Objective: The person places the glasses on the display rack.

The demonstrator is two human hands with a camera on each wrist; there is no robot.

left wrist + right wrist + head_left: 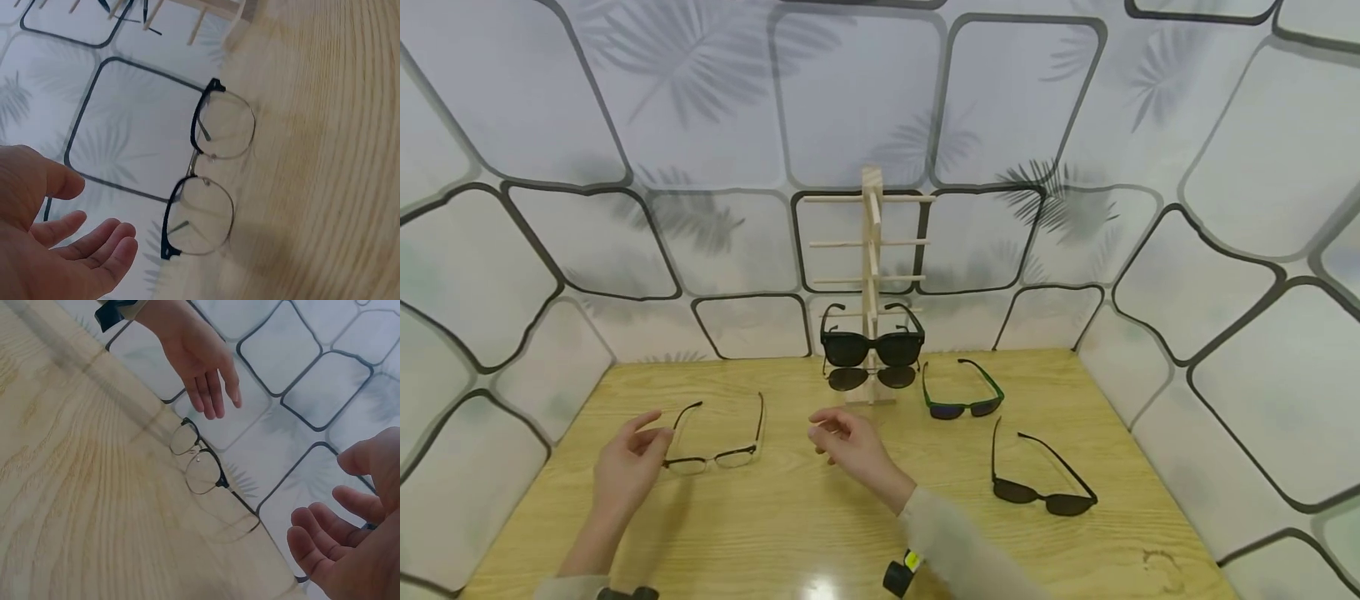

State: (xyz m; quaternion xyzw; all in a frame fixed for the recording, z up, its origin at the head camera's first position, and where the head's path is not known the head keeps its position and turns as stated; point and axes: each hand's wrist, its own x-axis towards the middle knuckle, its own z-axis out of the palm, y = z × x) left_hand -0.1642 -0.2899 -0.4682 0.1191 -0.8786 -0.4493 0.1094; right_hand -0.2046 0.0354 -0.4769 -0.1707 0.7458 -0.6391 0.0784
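A pair of eyeglasses with dark upper rims and thin metal lower rims rests on the wooden table at the left, temples unfolded toward the back. Beside its left end hovers my left hand, fingers loosely bent and holding nothing. In the left wrist view a gap shows between that hand and the eyeglasses. My right hand is over the table to the right of the eyeglasses, in front of the wooden stand. Its fingers are relaxed and bare in the right wrist view, where the eyeglasses appear farther off.
A wooden display stand with several pegs rises at the back. Black sunglasses and thin-framed sunglasses hang low on it. Green-framed sunglasses and another dark pair of sunglasses lie at the right. Patterned walls enclose the table.
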